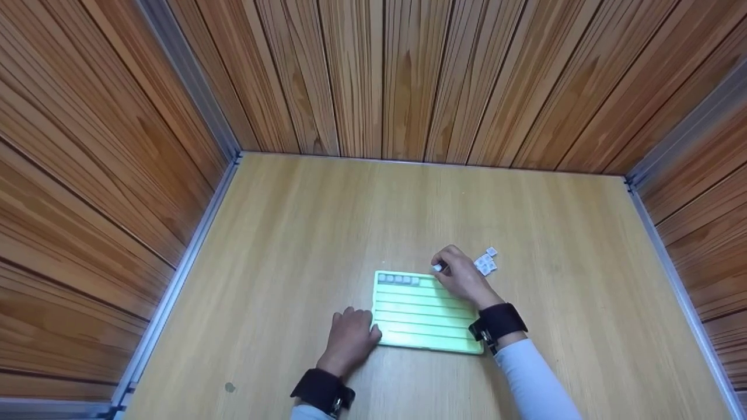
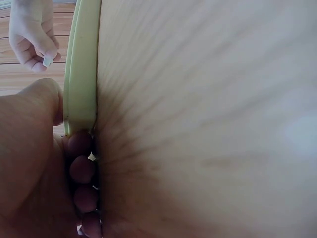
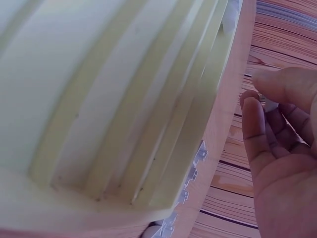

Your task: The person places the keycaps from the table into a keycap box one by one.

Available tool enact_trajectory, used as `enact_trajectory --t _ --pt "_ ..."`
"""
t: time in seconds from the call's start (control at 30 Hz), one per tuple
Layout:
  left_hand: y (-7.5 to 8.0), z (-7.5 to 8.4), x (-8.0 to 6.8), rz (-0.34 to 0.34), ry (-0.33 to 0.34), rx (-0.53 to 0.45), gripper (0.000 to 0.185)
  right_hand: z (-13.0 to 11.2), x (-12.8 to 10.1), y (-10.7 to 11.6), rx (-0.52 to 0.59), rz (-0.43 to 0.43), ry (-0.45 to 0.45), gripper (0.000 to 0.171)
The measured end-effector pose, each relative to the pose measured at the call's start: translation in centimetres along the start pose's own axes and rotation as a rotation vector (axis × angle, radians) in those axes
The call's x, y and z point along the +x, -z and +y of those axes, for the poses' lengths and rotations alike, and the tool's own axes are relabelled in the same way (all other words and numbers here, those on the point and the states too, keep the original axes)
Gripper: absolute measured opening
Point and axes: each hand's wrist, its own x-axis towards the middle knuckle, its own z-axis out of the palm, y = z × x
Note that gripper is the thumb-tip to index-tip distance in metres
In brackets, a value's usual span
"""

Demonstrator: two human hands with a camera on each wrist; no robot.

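A: How far along, at a guess?

B: Partway, probably early on. Already set in the far slot of the green tray [image 1: 426, 328]: 5 pale blocks [image 1: 398, 280] side by side, ahead of the fingers of the left hand [image 1: 349, 337] and off to the left of the fingers of the right hand [image 1: 461, 280].

A: And left to do?

B: Plenty, by the look of it. No block visible between the end of that line and the right fingers, nor in the slots nearer the left fingers. Just to the right of the right fingers, a small cluster of loose white pieces [image 1: 485, 263] on the desk [image 1: 583, 280], too tightly packed for a sure count.

A: Anything between the right fingers?

B: Yes, 1 small white piece [image 1: 437, 268], pinched with the thumb near the tray's far rim, apart from the 5 in the slot. Too small for telling which face points up.

A: And the left fingers?

B: Curled against the tray's left edge, thumb over the rim, apparently holding it steady.

A: Now, the look of the tray?

B: Flat, rectangular, pale lime green, lying between the 2 sets of fingers. Rimmed, with parallel ridges running left to right. In the right wrist view, dark specks near the ridge ends.

A: And the blocks?

B: Greyish, squarish, lined up from the slot's left end.
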Motion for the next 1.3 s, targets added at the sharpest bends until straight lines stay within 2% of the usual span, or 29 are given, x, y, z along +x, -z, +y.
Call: enact_trajectory --t 0.4,0.6,0.9,1.3 --pt "0.0 0.1 -0.1 0.036 -0.009 -0.008 0.022 -0.3 -0.2 -0.1 -0.002 -0.037 0.059 0.016" --pt "-0.1 0.2 0.0 0.026 0.000 -0.008 0.022 -0.4 -0.2 -0.4 -0.029 -0.026 0.100 0.016" --pt "0.1 0.1 0.0 0.008 0.008 -0.016 0.021 -1.2 -0.2 -0.7 -0.052 -0.055 0.029 0.013" --pt "0.0 0.1 0.0 0.022 0.002 -0.019 0.023 -1.3 -0.1 -1.7 -0.117 -0.116 0.085 0.014"
